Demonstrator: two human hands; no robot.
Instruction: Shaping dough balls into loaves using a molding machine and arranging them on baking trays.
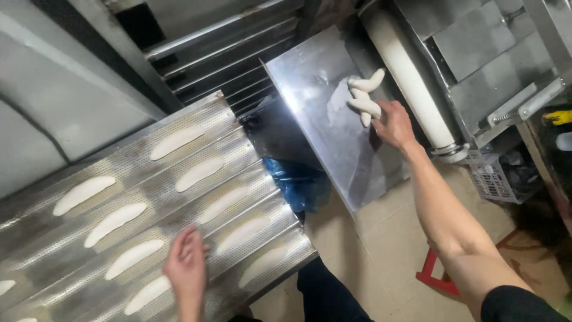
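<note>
Now my right hand (393, 123) grips dough pieces (364, 98) at one o'clock, on the steel chute (333, 155). Left hand (186, 262) open, empty, over the perforated tray (250, 146); its dough runs eight-to-two.

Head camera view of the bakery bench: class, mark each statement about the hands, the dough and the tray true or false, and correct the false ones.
1. The right hand grips dough pieces at the slanted metal sheet. True.
2. The left hand holds a knife. False: it is open and empty above the perforated tray.
3. The tray carries long dough loaves lying in grooves. True.
4. The white roller lies on the tray. False: it sits in the machine beside the metal sheet.
</note>
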